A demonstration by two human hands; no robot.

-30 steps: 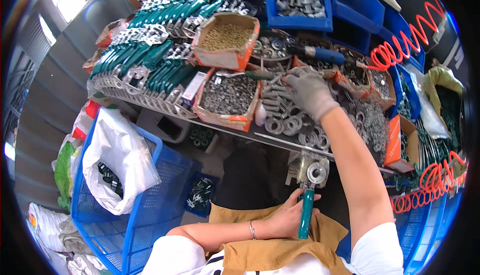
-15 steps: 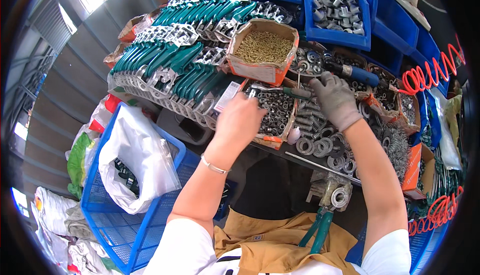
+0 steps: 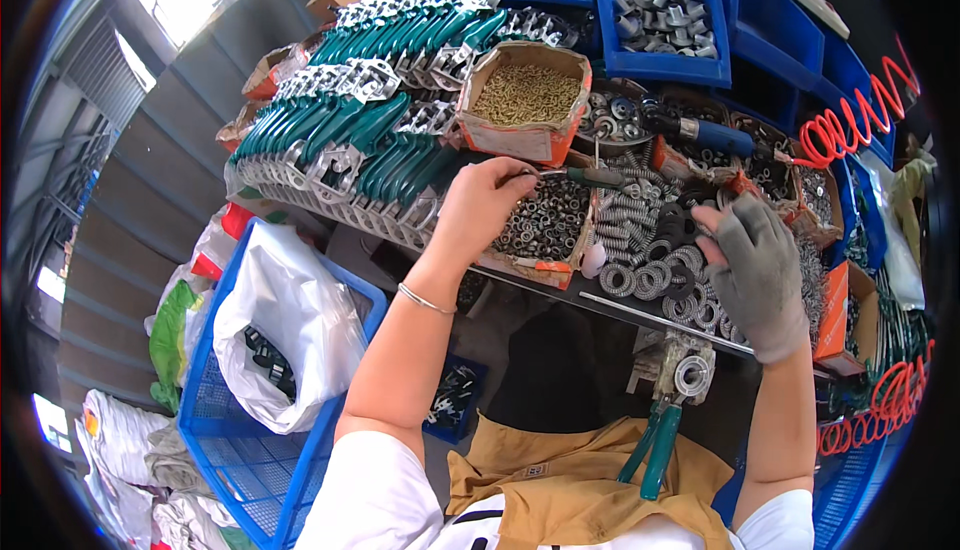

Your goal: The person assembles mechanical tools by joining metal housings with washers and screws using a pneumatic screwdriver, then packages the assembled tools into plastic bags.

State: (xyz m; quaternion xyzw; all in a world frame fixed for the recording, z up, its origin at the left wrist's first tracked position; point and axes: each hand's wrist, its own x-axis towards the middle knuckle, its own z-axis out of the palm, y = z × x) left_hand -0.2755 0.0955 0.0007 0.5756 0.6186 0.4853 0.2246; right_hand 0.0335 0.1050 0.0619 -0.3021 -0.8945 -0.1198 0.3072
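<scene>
My bare left hand (image 3: 488,205) is over a box of small metal nuts (image 3: 545,220), thumb and fingers pinched together. They meet at the metal end of a green-handled tool (image 3: 598,177) lying across the box; what is between the fingertips is hidden. Off to the right, my gloved right hand (image 3: 757,275) hovers over loose springs and toothed rings, its bare thumb and fingertip apart and nothing visible between them. Below, green-handled shears (image 3: 660,450) sit in a small fixture (image 3: 672,360), with a metal ring (image 3: 693,375) on top.
Rows of green-handled parts (image 3: 340,130) fill the left bench. A box of brass pins (image 3: 525,95) and a blue bin of metal fittings (image 3: 668,10) stand behind. A blue power driver (image 3: 718,137) lies right, near a red coiled hose (image 3: 835,145). A blue crate (image 3: 240,470) holds a white bag.
My right hand has left the green-handled tool and moved right and nearer, over the springs. My left hand has shifted slightly up, its fingers now at the tool's metal end.
</scene>
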